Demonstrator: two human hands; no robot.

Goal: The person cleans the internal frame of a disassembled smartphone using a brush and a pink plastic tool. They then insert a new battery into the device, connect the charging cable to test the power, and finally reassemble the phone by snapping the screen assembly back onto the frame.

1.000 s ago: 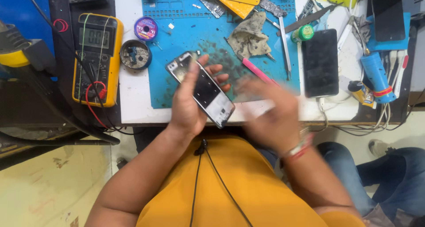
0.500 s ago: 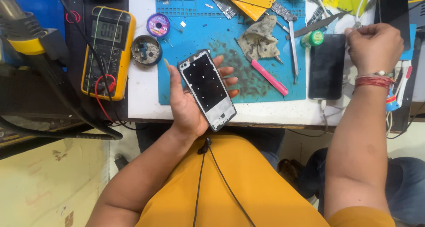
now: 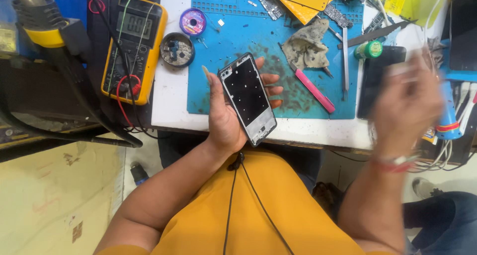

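Note:
My left hand [image 3: 223,121] grips an opened phone frame [image 3: 247,97], dark inner side up, tilted over the front part of the blue work mat [image 3: 223,46]. My right hand [image 3: 405,106] is a motion blur at the right, above a black phone [image 3: 370,86] lying on the bench. A pale streak shows at its fingers, but the blur hides whether it holds anything. A red band is on that wrist.
A yellow multimeter [image 3: 131,46] with red and black leads lies at the left. The mat carries a purple spool [image 3: 193,21], a round tin [image 3: 177,49], a dirty cloth [image 3: 308,48], a pink tool [image 3: 314,90] and tweezers [image 3: 345,61]. Cables crowd the right edge.
My right hand left the phone, reached to the bench's far right, and now swings back down toward me. The left hand keeps the phone frame, turned a little.

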